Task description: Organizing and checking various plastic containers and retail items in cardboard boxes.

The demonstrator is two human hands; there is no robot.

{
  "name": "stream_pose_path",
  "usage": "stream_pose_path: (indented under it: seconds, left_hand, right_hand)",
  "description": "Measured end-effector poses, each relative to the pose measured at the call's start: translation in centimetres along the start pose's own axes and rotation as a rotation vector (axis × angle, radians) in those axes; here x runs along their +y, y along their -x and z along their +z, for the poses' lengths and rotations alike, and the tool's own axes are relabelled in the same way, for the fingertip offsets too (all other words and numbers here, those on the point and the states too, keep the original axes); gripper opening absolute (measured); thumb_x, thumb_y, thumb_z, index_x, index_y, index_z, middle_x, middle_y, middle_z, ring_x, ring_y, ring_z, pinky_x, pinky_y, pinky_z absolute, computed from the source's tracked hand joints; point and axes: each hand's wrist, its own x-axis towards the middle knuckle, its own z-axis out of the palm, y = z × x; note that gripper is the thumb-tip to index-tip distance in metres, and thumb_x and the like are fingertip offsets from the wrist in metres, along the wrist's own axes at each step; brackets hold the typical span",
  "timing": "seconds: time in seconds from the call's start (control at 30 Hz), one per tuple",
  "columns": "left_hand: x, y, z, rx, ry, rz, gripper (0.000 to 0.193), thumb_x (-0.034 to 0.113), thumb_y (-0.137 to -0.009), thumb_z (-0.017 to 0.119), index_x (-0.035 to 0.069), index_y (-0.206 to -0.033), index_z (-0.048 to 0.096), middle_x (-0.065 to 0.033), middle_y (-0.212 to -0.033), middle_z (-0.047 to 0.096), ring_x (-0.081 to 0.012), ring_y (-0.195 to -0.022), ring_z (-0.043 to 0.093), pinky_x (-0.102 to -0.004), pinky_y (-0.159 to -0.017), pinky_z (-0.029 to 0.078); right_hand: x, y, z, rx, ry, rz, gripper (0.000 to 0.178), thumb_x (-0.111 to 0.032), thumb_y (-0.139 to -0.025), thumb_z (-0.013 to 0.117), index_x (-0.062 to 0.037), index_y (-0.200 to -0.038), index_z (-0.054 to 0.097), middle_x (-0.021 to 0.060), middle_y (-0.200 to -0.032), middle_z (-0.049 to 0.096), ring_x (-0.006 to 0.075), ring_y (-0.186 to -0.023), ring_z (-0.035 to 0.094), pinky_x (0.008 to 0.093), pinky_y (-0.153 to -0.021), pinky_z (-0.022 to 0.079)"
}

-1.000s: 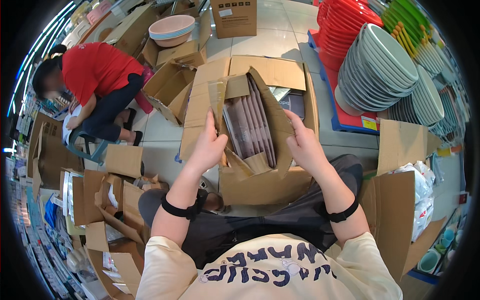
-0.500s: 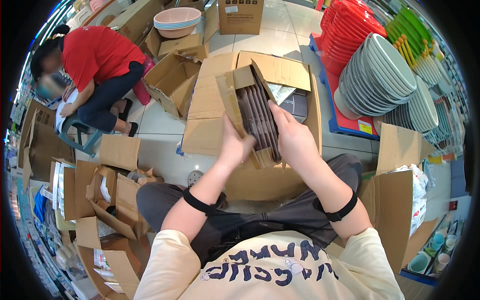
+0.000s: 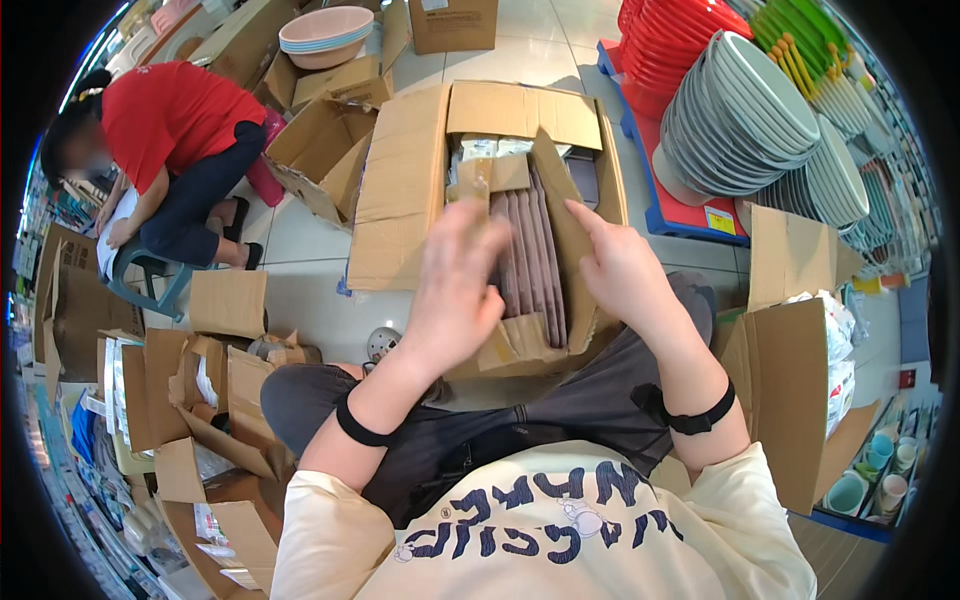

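A small open cardboard box (image 3: 522, 335) stands tilted in the large carton before me. Inside it is a row of flat, dark brownish packs (image 3: 530, 265), set on edge side by side. My left hand (image 3: 455, 275) is over the small box's left side, its fingers smeared by motion. My right hand (image 3: 615, 260) is at the box's raised right flap (image 3: 560, 185), index finger stretched along it and the other fingers partly hidden. The large carton (image 3: 400, 190) has its flaps folded out, with white packets (image 3: 495, 147) showing at its far end.
A person in a red top (image 3: 165, 120) sits on a low stool (image 3: 150, 275) at the left. Stacked grey basins (image 3: 735, 120) and red ones (image 3: 670, 50) stand on a low platform at the right. Opened cartons (image 3: 785, 400) flank me on both sides.
The small box has come down into the large carton, its flap now folded outward. My left hand has left its side and moved over it; my right hand has shifted to the flap.
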Motion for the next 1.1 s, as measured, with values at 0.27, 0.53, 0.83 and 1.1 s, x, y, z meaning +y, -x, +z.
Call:
stream_pose_path:
  seconds: [0.27, 0.53, 0.83, 1.1]
  left_hand:
    - [4.7, -0.2, 0.4, -0.803, -0.247, 0.511, 0.058, 0.047, -0.068, 0.077, 0.001, -0.1, 0.068, -0.0088, -0.1, 0.063, -0.0254, -0.109, 0.054, -0.0468, -0.117, 0.025]
    - [4.6, 3.7, 5.0, -0.446, -0.061, 0.52, 0.028, 0.023, -0.071, 0.069, 0.008, -0.095, 0.071, -0.0038, -0.1, 0.064, -0.0206, -0.104, 0.054, -0.0399, -0.097, 0.039]
    - [2.2, 2.7, 3.6, 0.119, 0.258, 0.733, 0.027, 0.012, -0.067, 0.072, 0.009, -0.061, 0.046, -0.0035, -0.067, 0.043, -0.0234, -0.064, 0.046, -0.0374, -0.067, 0.041]
    - [-0.7, -0.5, -5.7, -0.529, -0.082, 0.151, 0.027, 0.023, -0.085, 0.067, 0.001, -0.069, 0.062, -0.0135, -0.084, 0.061, -0.0364, -0.078, 0.058, -0.0423, -0.075, 0.049]
  right_hand:
    - [2.6, 0.0, 2.6, -0.208, -0.117, 0.121, 0.06, 0.003, -0.078, 0.051, -0.0028, -0.138, 0.047, 0.0268, -0.109, 0.064, 0.039, -0.099, 0.064, 0.0409, -0.083, 0.051]
    - [0.0, -1.3, 4.1, -0.239, 0.075, 0.106, 0.064, -0.014, -0.072, 0.074, -0.0113, -0.133, 0.055, 0.0187, -0.105, 0.067, 0.0339, -0.096, 0.065, 0.0425, -0.084, 0.053]
    - [7.3, 0.4, 6.2, -0.166, -0.196, 0.149, 0.058, -0.013, -0.072, 0.077, -0.0145, -0.128, 0.063, 0.0193, -0.106, 0.068, 0.0341, -0.099, 0.065, 0.0408, -0.087, 0.052]
    - [1.3, -0.6, 4.5, -0.055, -0.043, 0.052, 0.042, -0.004, -0.08, 0.057, -0.0025, -0.121, 0.063, 0.0248, -0.103, 0.066, 0.0395, -0.099, 0.063, 0.045, -0.088, 0.051]
